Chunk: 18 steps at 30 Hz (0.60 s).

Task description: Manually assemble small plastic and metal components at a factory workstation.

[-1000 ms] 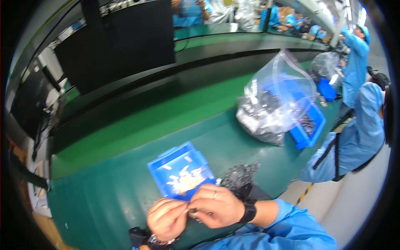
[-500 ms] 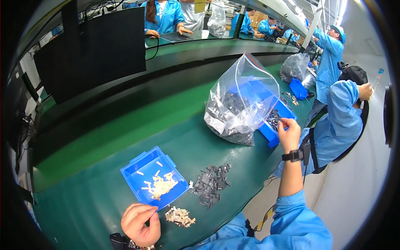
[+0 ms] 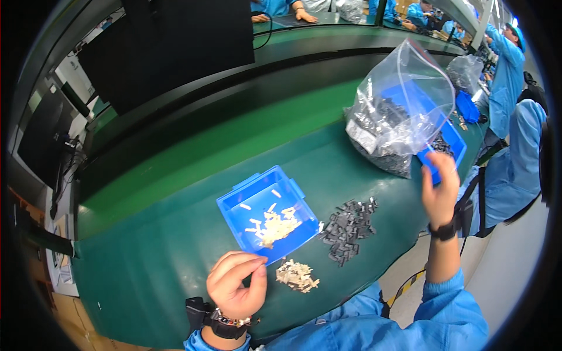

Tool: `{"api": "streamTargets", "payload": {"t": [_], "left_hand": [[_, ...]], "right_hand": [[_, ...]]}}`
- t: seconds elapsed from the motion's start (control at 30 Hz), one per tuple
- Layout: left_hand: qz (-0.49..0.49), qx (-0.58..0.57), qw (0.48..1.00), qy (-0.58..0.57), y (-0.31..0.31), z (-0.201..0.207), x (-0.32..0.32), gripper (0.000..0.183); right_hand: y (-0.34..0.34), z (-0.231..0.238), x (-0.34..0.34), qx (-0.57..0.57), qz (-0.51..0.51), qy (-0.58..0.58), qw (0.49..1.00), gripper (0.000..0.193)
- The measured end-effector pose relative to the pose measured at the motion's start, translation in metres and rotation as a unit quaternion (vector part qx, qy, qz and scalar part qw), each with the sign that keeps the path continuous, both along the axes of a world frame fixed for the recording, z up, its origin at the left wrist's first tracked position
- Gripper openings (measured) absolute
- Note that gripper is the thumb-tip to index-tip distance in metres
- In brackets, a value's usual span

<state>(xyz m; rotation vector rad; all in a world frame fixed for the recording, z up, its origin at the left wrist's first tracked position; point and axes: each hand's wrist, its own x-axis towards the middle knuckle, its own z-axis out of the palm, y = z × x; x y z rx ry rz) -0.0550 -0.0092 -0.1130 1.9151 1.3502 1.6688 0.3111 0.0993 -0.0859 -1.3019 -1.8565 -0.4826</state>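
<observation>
Left hand [image 3: 237,284], pale strips [image 3: 274,228], long axes mixed

Right hand [image 3: 443,196] has moved, apparently to the far bin [image 3: 459,148].

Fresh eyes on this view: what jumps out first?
The big clear bag of dark parts, upper right on the green table. Then the near blue tray holding pale pieces, with a dark pile to its right and a pale pile in front. The left hand is at that tray's near corner; the right hand is below the bag.
</observation>
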Motion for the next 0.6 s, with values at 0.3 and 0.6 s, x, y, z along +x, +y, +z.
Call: {"api": "streamTargets", "payload": {"t": [0.3,0.6], "left_hand": [[0.007,-0.005,1.0,-0.007,0.001,0.0,0.0,0.006],[-0.001,-0.009,1.0,-0.015,0.001,0.003,-0.002,0.005]], "right_hand": [[-0.077,-0.027,-0.15,-0.31,0.379,-0.112,0.865,0.018],[-0.082,-0.041,-0.173,-0.27,0.316,-0.16,0.895,0.012]]}}
